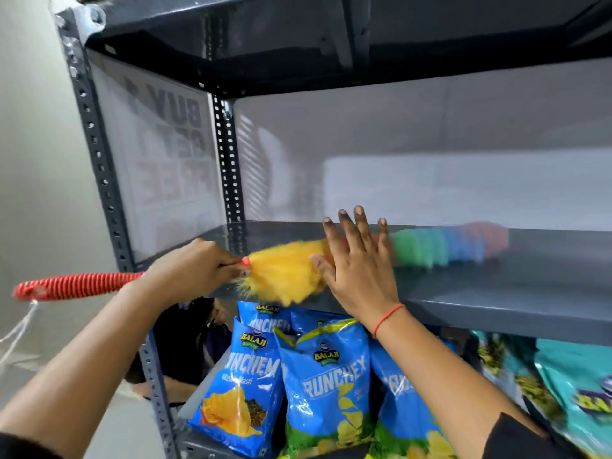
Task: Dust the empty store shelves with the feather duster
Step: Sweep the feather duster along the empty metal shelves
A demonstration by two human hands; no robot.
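A feather duster (284, 273) lies along the empty grey metal shelf (496, 286), its fluffy head yellow near me, then green, blue and pink toward the right, blurred by motion. Its ribbed red handle (76, 286) sticks out to the left past the shelf post. My left hand (195, 266) is shut on the handle right where the yellow fluff begins. My right hand (357, 263) is open with fingers spread, held flat over the duster's middle at the shelf's front edge; I cannot tell if it touches the fluff.
A perforated grey upright (99, 173) frames the shelf's left side, with another shelf (231, 44) overhead. Below, blue snack bags (324, 392) and teal bags (576, 392) stand packed. A translucent panel with mirrored lettering (165, 144) covers the left side. A pale wall (29, 127) is at left.
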